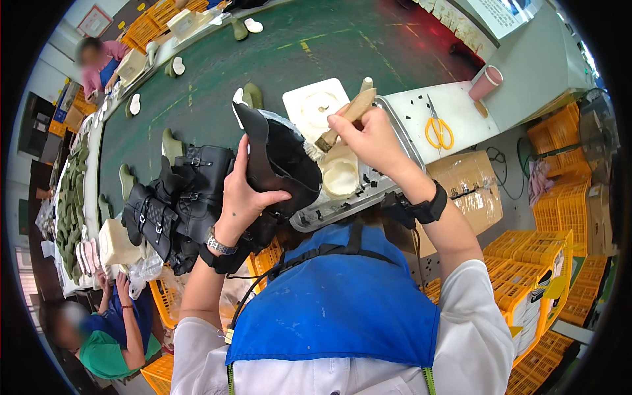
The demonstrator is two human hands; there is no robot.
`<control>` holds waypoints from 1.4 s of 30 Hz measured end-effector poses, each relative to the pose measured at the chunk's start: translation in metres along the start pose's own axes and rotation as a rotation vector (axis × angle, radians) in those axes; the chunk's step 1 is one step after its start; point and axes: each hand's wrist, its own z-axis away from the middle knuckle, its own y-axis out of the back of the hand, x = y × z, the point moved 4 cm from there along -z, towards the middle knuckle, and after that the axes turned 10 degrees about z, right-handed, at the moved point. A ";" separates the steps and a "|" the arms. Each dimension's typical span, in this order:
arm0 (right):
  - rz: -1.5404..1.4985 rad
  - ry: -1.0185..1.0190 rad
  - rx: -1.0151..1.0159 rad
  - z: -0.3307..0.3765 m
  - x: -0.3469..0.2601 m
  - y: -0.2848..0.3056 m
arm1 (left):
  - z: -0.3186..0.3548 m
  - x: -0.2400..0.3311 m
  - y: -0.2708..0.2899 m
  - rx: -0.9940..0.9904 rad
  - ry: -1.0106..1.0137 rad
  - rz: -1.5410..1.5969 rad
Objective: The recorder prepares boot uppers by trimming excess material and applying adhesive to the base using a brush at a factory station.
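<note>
Nearest to me is the wearer's blue apron [329, 303], just below both hands. Left of the left hand [249, 187] sits a heap of black buckled boots [197, 197]. That hand is clamped on a black boot piece [289, 168], thumb across the near face, fingers round its outer side. The piece is held up between the two hands, its long axis slanting from far left to near right, the dark hollow turned up towards the wearer's head and the pale edge towards the right hand [368, 135].

The right hand is closed round the handle of a brush [355, 108]; the brush slants down to the left, bristles at that pale edge. Whether they press on it I can't tell from here. Under the right hand is a metal tray [344, 212] with a pale-filled bowl [340, 179], and a white square container [316, 95] beyond it.

Right of that hand, orange-handled scissors [438, 131] lie on the white counter [457, 99], blades pointing away, with a pink cup [486, 83] farther right. Past both hands stretches a green surface [217, 79], an olive boot form [239, 29] at its far edge.
</note>
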 end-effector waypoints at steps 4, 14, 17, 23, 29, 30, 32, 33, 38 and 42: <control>-0.040 -0.075 -0.105 0.003 0.003 -0.005 | -0.002 -0.001 0.003 0.045 -0.044 0.024; -0.140 -0.088 0.039 -0.012 0.019 -0.014 | 0.002 -0.020 -0.006 -0.074 0.121 0.347; -0.222 -0.103 0.060 -0.009 0.015 -0.012 | 0.002 -0.025 -0.004 -0.069 0.142 0.378; -0.063 -0.020 -0.142 0.009 0.006 -0.001 | 0.000 -0.018 0.000 0.025 0.085 0.287; -0.287 -0.260 0.039 0.010 0.028 0.032 | 0.013 -0.034 -0.002 -0.007 0.339 0.437; -0.311 -0.274 0.061 0.012 0.037 0.036 | 0.017 -0.039 0.001 -0.062 0.440 0.574; -0.290 -0.324 0.040 0.023 0.057 0.036 | 0.031 -0.054 0.011 -0.168 0.653 0.708; -0.270 -0.366 0.013 0.029 0.066 0.032 | 0.038 -0.061 0.016 -0.172 0.658 0.708; 0.034 -0.402 -0.099 0.058 0.104 -0.002 | 0.042 -0.061 0.023 -0.194 0.649 0.824; 0.391 -0.238 -0.191 0.063 0.107 -0.022 | 0.024 -0.039 0.032 -0.135 0.494 0.643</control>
